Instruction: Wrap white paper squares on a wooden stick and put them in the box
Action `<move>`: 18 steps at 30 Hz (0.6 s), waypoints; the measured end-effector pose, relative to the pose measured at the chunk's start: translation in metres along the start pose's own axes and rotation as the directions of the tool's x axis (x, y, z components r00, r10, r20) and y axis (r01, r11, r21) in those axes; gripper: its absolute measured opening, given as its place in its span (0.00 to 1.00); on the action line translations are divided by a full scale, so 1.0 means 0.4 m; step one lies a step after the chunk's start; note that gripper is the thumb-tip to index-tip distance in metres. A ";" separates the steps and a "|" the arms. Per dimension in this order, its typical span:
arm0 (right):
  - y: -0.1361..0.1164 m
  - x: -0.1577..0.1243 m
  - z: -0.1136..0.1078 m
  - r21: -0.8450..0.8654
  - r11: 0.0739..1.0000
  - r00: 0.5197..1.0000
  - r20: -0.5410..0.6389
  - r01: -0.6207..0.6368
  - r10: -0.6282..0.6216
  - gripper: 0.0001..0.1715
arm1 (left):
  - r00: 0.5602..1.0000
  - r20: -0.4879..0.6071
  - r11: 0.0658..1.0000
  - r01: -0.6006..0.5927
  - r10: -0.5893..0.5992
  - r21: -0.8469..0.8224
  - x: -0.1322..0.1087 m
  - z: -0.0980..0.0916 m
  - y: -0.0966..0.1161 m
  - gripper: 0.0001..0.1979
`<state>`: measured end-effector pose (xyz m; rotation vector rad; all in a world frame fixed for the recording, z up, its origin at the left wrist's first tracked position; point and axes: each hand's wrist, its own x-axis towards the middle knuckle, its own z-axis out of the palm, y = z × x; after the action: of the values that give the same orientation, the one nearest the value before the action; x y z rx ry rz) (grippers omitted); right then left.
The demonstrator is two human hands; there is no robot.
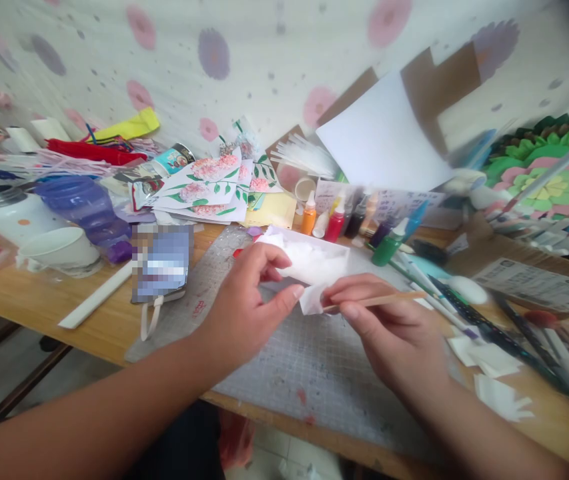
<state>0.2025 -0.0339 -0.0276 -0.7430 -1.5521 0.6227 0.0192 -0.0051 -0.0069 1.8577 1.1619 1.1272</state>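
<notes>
Paper (311, 301) and a thin stick (389, 299) are pinched together in the right hand (394, 323), above the mat (284, 377) and just on the near side of a box (340, 255) of white fluff (307, 261). The left hand (251, 297) is loosely curled, thumb and fingers parted, with nothing seen in its grasp; its thumb tip is close to the paper, though whether they touch cannot be told. The work looks partway through: one small piece is in hand, while the box seems well filled, so much of the fluff is probably unused. Scraps (501, 393) lie loose to the right on the bench (24, 290), seemingly cut but not yet used. No joined or finished piece shows near the hands. Whether the stick's tip bears glue or paint is too blurred to tell
</notes>
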 end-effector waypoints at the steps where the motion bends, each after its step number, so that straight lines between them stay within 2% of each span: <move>1: 0.002 -0.001 0.001 0.022 1.000 1.000 -0.022 -0.008 0.009 0.11 | 0.996 -0.023 0.994 -0.086 0.088 0.071 -0.001 -0.001 0.003 0.05; 3: 0.005 -0.003 0.002 0.048 0.998 0.998 -0.055 -0.026 0.029 0.10 | 0.973 0.034 0.957 -0.233 0.230 0.175 -0.004 -0.002 0.010 0.05; 5: 0.007 -0.005 0.003 0.046 0.998 0.996 -0.067 -0.048 0.051 0.09 | 0.946 0.126 0.925 -0.319 0.298 0.207 -0.009 0.003 0.015 0.06; 7: 0.008 -0.006 0.006 0.041 0.997 0.995 -0.076 -0.060 0.063 0.09 | 0.934 0.143 0.910 -0.352 0.327 0.220 -0.013 0.013 0.015 0.08; 9: 0.009 -0.006 0.009 0.051 0.997 0.993 -0.092 -0.066 0.070 0.09 | 0.936 0.117 0.905 -0.351 0.332 0.241 -0.017 0.025 0.012 0.09; 14: 0.016 -0.002 0.015 0.092 0.991 0.989 -0.106 -0.093 0.103 0.08 | 0.966 0.088 0.942 -0.256 0.243 0.215 -0.015 0.034 0.013 0.04; 16: 0.025 -0.002 0.013 0.116 0.985 0.984 -0.109 -0.129 0.142 0.08 | 0.984 0.104 0.975 -0.159 0.143 0.158 -0.011 0.027 0.014 0.05; 18: 0.041 -0.001 0.008 0.162 0.968 0.966 -0.146 -0.189 0.213 0.06 | 0.993 0.122 0.998 -0.003 -0.005 0.067 -0.005 0.015 0.008 0.05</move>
<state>0.2010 -0.0234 -0.0405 -0.8248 -1.2760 0.7987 0.0254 -0.0089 -0.0071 1.9482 1.1436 0.9705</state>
